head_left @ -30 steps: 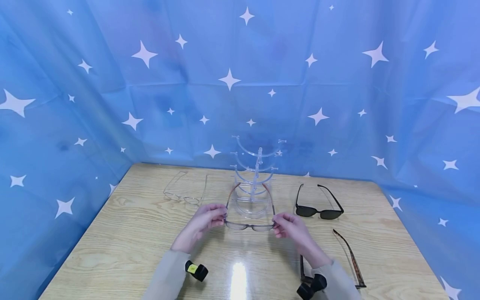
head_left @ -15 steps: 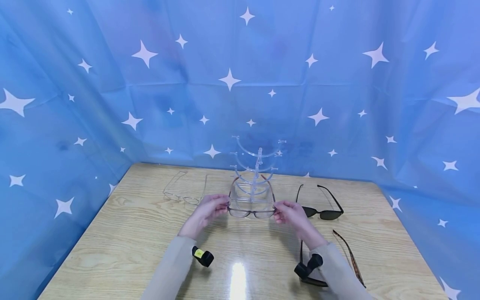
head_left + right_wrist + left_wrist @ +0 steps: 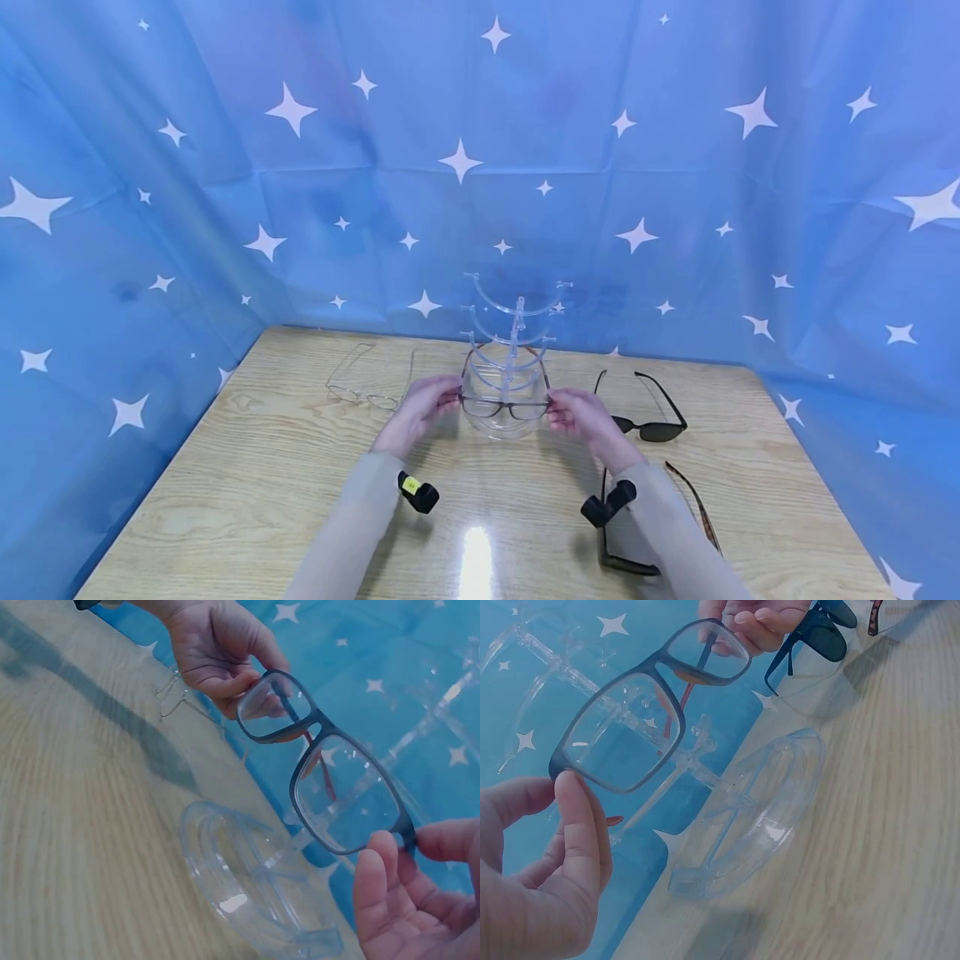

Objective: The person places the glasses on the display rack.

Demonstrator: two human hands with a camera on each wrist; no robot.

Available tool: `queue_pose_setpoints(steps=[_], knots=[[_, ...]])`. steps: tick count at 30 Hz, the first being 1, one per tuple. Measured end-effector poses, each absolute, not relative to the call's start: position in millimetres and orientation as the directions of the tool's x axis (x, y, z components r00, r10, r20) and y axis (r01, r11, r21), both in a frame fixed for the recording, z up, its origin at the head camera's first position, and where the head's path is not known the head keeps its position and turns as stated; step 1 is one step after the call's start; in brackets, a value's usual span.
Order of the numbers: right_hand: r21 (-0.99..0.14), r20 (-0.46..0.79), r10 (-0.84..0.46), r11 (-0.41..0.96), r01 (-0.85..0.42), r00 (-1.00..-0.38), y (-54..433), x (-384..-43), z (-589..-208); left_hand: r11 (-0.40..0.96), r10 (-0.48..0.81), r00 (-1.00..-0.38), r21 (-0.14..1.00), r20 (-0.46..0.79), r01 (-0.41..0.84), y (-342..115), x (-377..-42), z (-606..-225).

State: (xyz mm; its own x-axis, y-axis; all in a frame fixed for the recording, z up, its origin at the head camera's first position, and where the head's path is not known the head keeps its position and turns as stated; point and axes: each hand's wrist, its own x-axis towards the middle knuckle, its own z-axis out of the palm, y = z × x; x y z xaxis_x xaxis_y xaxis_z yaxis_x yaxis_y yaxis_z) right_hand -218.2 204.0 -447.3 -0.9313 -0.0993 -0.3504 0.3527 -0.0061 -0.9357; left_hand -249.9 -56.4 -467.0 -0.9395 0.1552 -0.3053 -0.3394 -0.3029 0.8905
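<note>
Both hands hold one pair of dark-framed eyeglasses (image 3: pixel 504 408) with clear lenses and reddish-brown temples that point away from me. My left hand (image 3: pixel 426 407) pinches the frame's left corner, and my right hand (image 3: pixel 583 418) pinches the right corner. Behind and below the glasses stands a clear plastic display rack (image 3: pixel 517 321) with several curved arms stacked up a post; the temples reach around its lower part in the head view. In the left wrist view the rack's rounded base (image 3: pixel 780 817) sits on the table, with the glasses raised above it.
Thin-rimmed clear glasses (image 3: pixel 363 397) lie left of the rack on the wooden table (image 3: pixel 247 467). Black sunglasses (image 3: pixel 660 431) lie to the right. Tortoiseshell-templed sunglasses (image 3: pixel 628 567) are partly under my right forearm. A blue star-patterned curtain (image 3: pixel 397 200) hangs behind the table.
Both hands have carried the eyeglasses away from me, toward the rack, so their temples now reach around its post. The rack and the other glasses have stayed in place.
</note>
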Motion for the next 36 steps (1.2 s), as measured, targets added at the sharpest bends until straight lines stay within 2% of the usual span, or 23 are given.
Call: queue_pose_setpoints(steps=[15,26,36], knots=[[-0.928,-0.365,-0.082,-0.052,0.370,-0.927,207.8,-246.7,-449.0,-0.323,0.131,-0.929,0.871,-0.346,-0.370,-49.0,-267.3,-465.6],[-0.919,-0.388,-0.045,-0.051,0.390,-0.921,208.3,-254.5,-460.2,-0.360,0.033,-0.939,0.872,-0.342,-0.330,-40.4,-275.1,-473.4],[-0.923,-0.380,-0.042,-0.057,0.382,-0.924,205.9,-255.5,-465.0,-0.353,0.029,-0.933,0.870,-0.359,-0.346,-41.4,-275.4,-478.5]])
